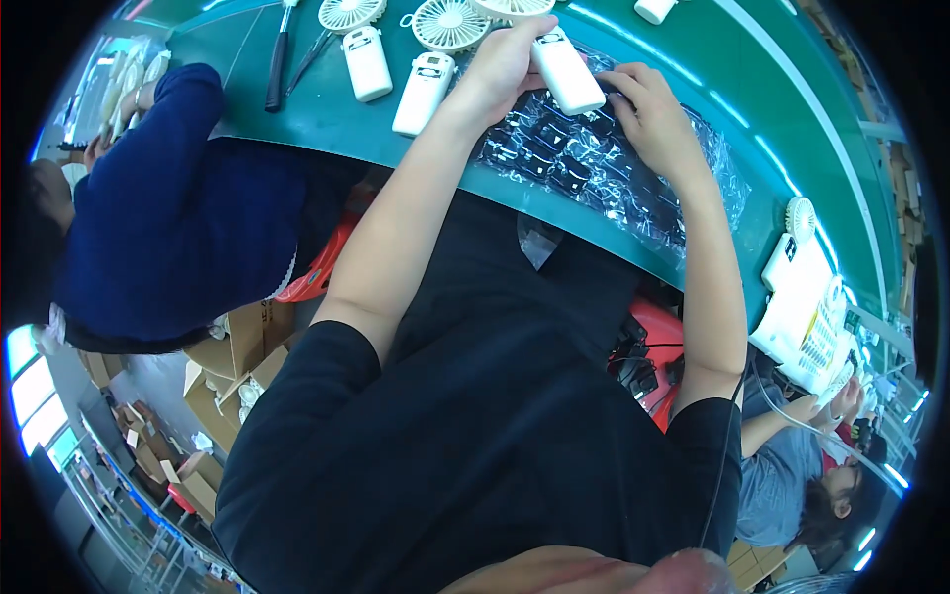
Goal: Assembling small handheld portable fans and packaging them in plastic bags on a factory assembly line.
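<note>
We logged one white fan point(571, 75), pinched by the left grip point(500, 67) over the parts bag point(564, 148), likely droppable if slackened; right grip point(653, 121) beside the fan, closure untellable.

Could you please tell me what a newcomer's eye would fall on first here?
Probably the white handheld fan in the left hand, bright against the green tabletop at top centre. Next might come the shiny clear plastic with small black pieces, just below that fan and partly under the right hand. Two similar white fans lie to the left.
</note>
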`<act>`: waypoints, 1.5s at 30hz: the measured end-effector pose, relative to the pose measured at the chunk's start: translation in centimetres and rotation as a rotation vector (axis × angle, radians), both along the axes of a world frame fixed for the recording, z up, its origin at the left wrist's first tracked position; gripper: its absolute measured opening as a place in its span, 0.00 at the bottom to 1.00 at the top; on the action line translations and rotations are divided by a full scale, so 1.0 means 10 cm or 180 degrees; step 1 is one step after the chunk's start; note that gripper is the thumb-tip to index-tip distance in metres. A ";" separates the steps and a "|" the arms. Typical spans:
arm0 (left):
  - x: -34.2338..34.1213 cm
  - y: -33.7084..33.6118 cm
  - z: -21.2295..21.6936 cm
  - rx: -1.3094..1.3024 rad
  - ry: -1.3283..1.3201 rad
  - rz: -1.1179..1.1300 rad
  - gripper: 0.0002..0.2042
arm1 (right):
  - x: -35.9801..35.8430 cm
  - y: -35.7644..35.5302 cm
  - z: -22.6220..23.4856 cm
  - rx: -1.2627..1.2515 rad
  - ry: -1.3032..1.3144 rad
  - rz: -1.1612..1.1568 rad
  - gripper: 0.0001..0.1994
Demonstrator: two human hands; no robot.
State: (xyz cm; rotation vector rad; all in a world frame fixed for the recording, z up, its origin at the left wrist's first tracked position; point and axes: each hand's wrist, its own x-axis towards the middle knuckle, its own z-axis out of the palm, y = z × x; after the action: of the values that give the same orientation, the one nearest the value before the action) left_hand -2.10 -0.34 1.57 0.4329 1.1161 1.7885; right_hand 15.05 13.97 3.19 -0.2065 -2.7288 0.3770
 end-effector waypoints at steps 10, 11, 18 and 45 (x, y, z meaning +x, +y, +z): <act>0.08 0.01 0.08 -0.0162 0.0350 -0.0003 0.20 | 0.07 0.04 0.07 -0.0102 0.0326 0.0069 0.12; 0.08 0.01 0.10 -0.0190 0.0418 -0.0055 0.20 | 0.10 0.03 0.10 -0.0138 0.0440 0.0029 0.11; 0.27 -0.01 0.22 0.0440 0.0517 0.0398 0.17 | 0.58 -0.29 0.61 -0.2768 0.1194 -0.0852 0.06; 1.61 0.15 0.41 0.1358 0.0835 -0.0048 0.23 | 0.98 -0.90 0.41 -0.3751 0.2801 -0.1305 0.05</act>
State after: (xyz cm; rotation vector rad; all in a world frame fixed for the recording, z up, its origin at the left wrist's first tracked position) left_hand 14.00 1.16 5.72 0.9501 0.8935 1.9983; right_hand 24.83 4.94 7.26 -0.6755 -1.3028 1.4668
